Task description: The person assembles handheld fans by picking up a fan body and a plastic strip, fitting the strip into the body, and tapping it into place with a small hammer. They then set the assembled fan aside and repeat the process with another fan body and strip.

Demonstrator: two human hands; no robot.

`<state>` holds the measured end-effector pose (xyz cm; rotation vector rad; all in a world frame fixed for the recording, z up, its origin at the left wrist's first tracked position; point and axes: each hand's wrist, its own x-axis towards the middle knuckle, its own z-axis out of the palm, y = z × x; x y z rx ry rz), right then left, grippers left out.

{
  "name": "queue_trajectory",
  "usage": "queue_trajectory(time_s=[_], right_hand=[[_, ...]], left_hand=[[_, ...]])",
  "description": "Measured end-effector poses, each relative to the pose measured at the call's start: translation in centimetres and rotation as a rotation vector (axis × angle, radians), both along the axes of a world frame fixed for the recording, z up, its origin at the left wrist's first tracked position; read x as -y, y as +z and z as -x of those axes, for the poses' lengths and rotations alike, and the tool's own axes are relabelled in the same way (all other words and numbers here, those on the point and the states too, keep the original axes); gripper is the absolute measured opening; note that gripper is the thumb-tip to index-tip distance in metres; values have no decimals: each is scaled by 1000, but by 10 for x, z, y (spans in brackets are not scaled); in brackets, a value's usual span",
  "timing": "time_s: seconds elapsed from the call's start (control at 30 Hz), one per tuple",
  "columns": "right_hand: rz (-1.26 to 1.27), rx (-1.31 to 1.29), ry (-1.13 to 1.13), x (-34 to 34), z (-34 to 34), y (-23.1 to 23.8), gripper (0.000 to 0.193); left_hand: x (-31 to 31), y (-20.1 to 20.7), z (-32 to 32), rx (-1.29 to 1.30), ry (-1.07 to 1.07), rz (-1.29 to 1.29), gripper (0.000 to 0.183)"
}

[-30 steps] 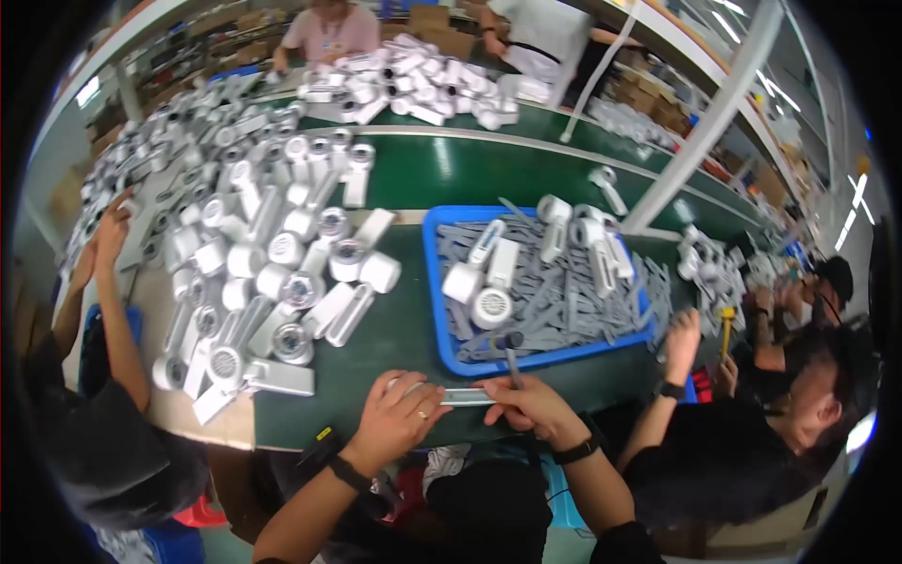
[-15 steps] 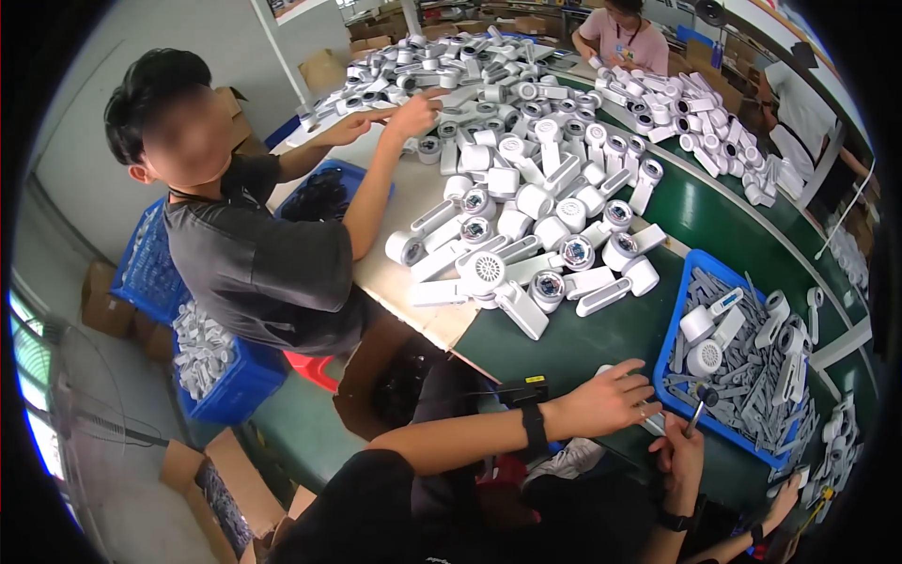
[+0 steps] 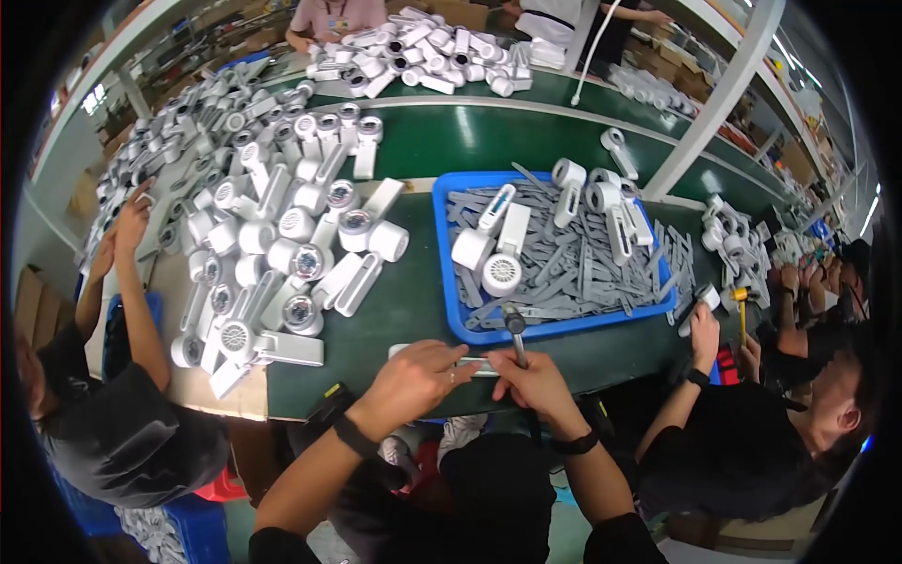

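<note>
At the bench's near edge, my left hand [image 3: 413, 378] lies over a white handheld fan body [image 3: 484, 366], fingers pressed along it and hiding most of it. My right hand [image 3: 537, 383] grips a small hammer [image 3: 515, 324], its dark head raised beside the fan body and its handle running down into the fist. Just beyond my hands stands a blue tray [image 3: 453, 315] full of grey plastic strips [image 3: 564, 268]. Several white fan bodies rest on the strips, one with a round grille [image 3: 501, 274].
White fan bodies [image 3: 282, 235] are heaped to the left on the green bench [image 3: 381, 310]. At the left, a co-worker's arms [image 3: 136, 273] reach over the heap. On the right, another person holds a white part and a yellow mallet [image 3: 741, 305]. A metal post [image 3: 719, 94] rises beyond the tray.
The view has swung to the right, bringing the tray to the middle and the right-hand co-worker into sight. My left hand still rests on the fan body; my right still grips the hammer.
</note>
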<state>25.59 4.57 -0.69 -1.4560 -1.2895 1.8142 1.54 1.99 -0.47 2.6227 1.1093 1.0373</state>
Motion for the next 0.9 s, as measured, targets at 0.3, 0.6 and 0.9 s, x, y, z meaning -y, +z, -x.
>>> queue_trajectory(time_s=[0.3, 0.6, 0.9], right_hand=[[39, -1, 22, -1, -5, 15, 35], [-289, 39, -114, 60, -48, 19, 27], [-467, 234, -110, 66, -45, 24, 39]], left_hand=[[-5, 9, -7, -46, 55, -42, 19], [3, 4, -5, -92, 31, -12, 30], [1, 2, -7, -66, 30, -15, 27]])
